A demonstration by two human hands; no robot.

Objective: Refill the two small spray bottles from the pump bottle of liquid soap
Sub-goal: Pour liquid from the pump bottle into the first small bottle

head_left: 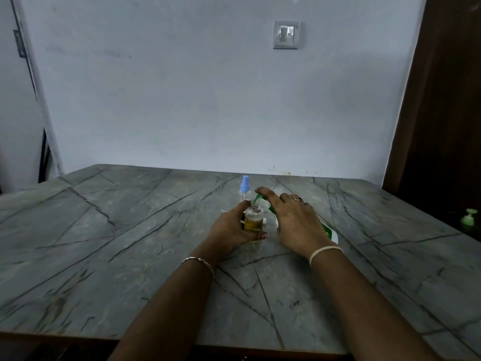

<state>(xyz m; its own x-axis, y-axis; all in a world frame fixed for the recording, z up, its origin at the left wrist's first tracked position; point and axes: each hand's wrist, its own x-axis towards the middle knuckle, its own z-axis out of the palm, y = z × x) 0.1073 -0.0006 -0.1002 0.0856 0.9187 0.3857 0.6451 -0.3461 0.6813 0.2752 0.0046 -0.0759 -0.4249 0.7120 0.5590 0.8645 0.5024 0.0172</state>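
So, middle of the frame, a bit below center: the left hand (231,227) is wrapped around the open spray bottle (253,217), which stands upright on the gray stone table (130,230) with its top off and yellowish liquid inside. The right hand (296,220) is draped over the pump bottle (329,231) and grasping it, tilted toward the left, with the index finger stretched out along the pump head. The green spout (258,198) sits right at the mouth of the open bottle. Just behind, touching or nearly so (can't tell), is the second spray bottle (244,190), blue sprayer on, looks clear. Far right edge of the frame there's a blurry green pump top (468,217), and a light switch (286,35) on the wall at upper right.
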